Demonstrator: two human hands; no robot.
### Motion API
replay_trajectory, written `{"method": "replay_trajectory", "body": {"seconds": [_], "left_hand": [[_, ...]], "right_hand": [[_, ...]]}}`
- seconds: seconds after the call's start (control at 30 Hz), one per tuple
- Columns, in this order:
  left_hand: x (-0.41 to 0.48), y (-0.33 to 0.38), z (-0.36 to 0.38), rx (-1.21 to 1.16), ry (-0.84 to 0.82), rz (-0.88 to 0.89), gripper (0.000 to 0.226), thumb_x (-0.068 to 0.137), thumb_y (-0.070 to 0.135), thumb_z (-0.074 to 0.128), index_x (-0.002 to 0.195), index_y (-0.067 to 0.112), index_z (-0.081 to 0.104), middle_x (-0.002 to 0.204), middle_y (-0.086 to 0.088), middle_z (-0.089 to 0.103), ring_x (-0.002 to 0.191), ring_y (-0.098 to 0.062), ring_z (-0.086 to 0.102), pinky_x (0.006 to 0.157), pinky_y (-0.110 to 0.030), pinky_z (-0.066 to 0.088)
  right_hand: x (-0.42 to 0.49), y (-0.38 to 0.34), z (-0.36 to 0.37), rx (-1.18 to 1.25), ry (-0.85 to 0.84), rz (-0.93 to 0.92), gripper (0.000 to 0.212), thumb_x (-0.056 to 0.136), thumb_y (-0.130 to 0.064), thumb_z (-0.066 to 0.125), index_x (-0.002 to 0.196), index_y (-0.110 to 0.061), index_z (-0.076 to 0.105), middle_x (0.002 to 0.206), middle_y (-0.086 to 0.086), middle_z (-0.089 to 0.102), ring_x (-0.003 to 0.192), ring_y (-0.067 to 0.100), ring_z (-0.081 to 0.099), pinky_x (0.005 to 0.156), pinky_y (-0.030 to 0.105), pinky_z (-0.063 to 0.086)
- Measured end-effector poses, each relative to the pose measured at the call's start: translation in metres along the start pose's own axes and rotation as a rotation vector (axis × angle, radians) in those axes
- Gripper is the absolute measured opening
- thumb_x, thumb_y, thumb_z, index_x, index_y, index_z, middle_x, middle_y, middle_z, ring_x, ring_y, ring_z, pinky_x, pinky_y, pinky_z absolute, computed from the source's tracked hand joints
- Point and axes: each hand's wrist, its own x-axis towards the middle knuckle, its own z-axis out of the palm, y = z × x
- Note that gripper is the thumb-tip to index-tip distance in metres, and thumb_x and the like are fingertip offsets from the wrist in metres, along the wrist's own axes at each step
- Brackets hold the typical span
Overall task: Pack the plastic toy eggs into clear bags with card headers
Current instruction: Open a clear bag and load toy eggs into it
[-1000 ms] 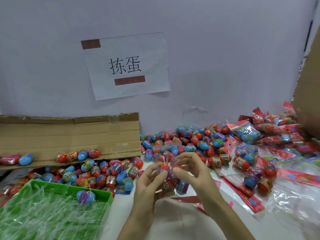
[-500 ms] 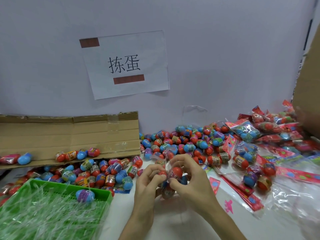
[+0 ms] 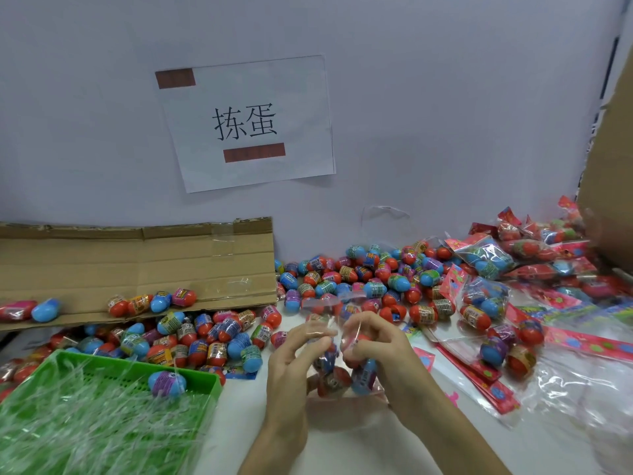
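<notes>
Both hands meet at the table's centre around one clear bag (image 3: 337, 375) that holds several red and blue toy eggs. My left hand (image 3: 294, 365) pinches the bag's upper left edge. My right hand (image 3: 380, 351) grips the bag's right side, with a red egg under its fingers. A big heap of loose eggs (image 3: 363, 279) lies just behind the hands. More eggs (image 3: 191, 337) spread to the left under a cardboard flap. Filled bags with red card headers (image 3: 493, 303) pile up at the right.
A green mesh basket (image 3: 212, 382) full of clear strips stands at the front left, one blue and purple egg (image 3: 167, 383) on it. A cardboard flap (image 3: 137, 262) leans on the wall. Empty bags with red headers (image 3: 486, 385) lie right of my hands. A cardboard box (image 3: 613, 186) rises at far right.
The bag with its eggs has sunk lower between my hands, and both hands have dropped closer to the table. The red egg went from above the bag's mouth down under my right fingers.
</notes>
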Motion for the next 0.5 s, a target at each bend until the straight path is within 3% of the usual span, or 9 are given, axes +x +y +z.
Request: {"method": "replay_trajectory", "body": {"seconds": [0.1,0.17,0.23,0.33,0.5], "left_hand": [[0.0037,0.0047,-0.0046,-0.154,0.028,-0.091,0.025,0.08,0.028,0.074,0.101,0.015,0.079,0.115,-0.017,0.074,0.106,-0.036,0.073,0.089,-0.057,0.059],[0.004,0.0072,-0.0069,-0.176,0.03,-0.093,0.027,0.079,0.027,0.074,0.102,0.014,0.079,0.119,-0.02,0.072,0.106,-0.036,0.074,0.091,-0.058,0.059],[0.0031,0.0072,-0.0071,-0.145,0.018,-0.085,0.027,0.076,0.028,0.075,0.1,0.016,0.08,0.122,-0.02,0.07,0.106,-0.035,0.073,0.084,-0.051,0.061],[0.0027,0.006,-0.0067,-0.131,0.023,-0.065,0.024,0.073,0.025,0.076,0.095,0.016,0.082,0.117,-0.018,0.072,0.105,-0.032,0.073,0.077,-0.041,0.06],[0.0041,0.0044,-0.0095,-0.115,0.016,-0.026,0.019,0.068,0.02,0.074,0.084,0.018,0.083,0.099,-0.008,0.078,0.096,-0.023,0.071,0.06,-0.022,0.055]], "right_hand": [[-0.0013,-0.0037,0.0042,0.02,-0.015,0.048,0.032,0.066,-0.033,0.08,0.097,-0.025,0.073,0.099,-0.003,0.074,0.094,0.015,0.073,0.076,0.033,0.06],[-0.0008,-0.0044,0.007,-0.023,0.038,0.036,0.024,0.074,-0.041,0.084,0.092,-0.027,0.075,0.098,-0.005,0.075,0.095,0.012,0.073,0.075,0.031,0.06],[0.0002,-0.0044,0.0069,-0.065,0.141,-0.015,0.005,0.082,-0.027,0.08,0.083,-0.024,0.076,0.091,0.0,0.075,0.092,0.017,0.074,0.074,0.031,0.062],[0.0001,-0.0042,0.0048,-0.126,0.178,-0.05,0.007,0.087,-0.009,0.076,0.085,-0.015,0.074,0.087,0.005,0.074,0.092,0.024,0.073,0.083,0.041,0.062],[-0.0004,-0.0033,0.0028,-0.163,0.194,-0.08,0.014,0.083,-0.001,0.077,0.079,-0.015,0.075,0.083,0.009,0.071,0.084,0.024,0.069,0.073,0.028,0.059]]}}
